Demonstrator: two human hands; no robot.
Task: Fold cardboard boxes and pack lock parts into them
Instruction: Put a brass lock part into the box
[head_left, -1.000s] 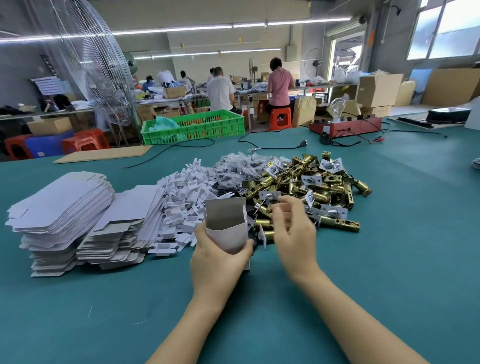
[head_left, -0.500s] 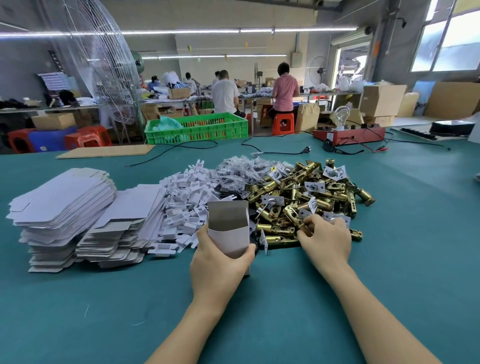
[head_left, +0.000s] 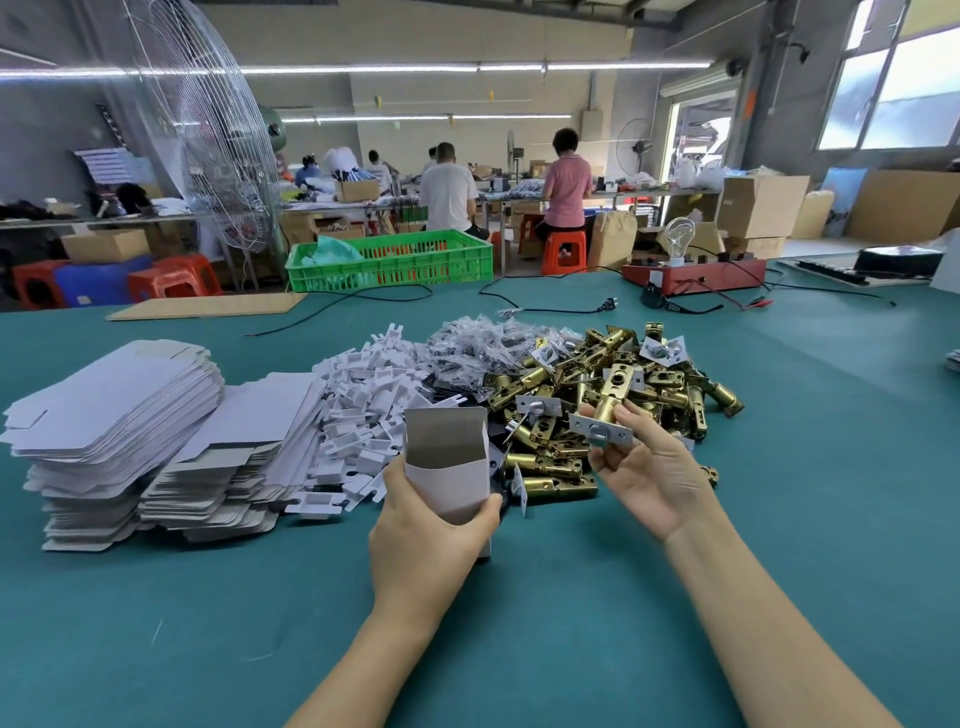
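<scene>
My left hand (head_left: 426, 540) grips a small white cardboard box (head_left: 449, 470), held upright with its top open and its inside bare. To its right, my right hand (head_left: 647, 470) pinches a brass latch (head_left: 605, 410) with a silver faceplate, lifted just above the heap of brass lock latches (head_left: 613, 395). The latch sits a short way right of the box mouth, apart from it.
Two stacks of flat white box blanks (head_left: 119, 415) lie at the left. A pile of white card inserts (head_left: 363, 405) and small plastic bags (head_left: 478, 348) sits behind the box. A green crate (head_left: 395, 260), a red tester with a bulb (head_left: 691, 273) and cables stand at the far table edge.
My right hand reached into the latch heap, took one latch and lifted it up toward me. The left hand kept the open box in place.
</scene>
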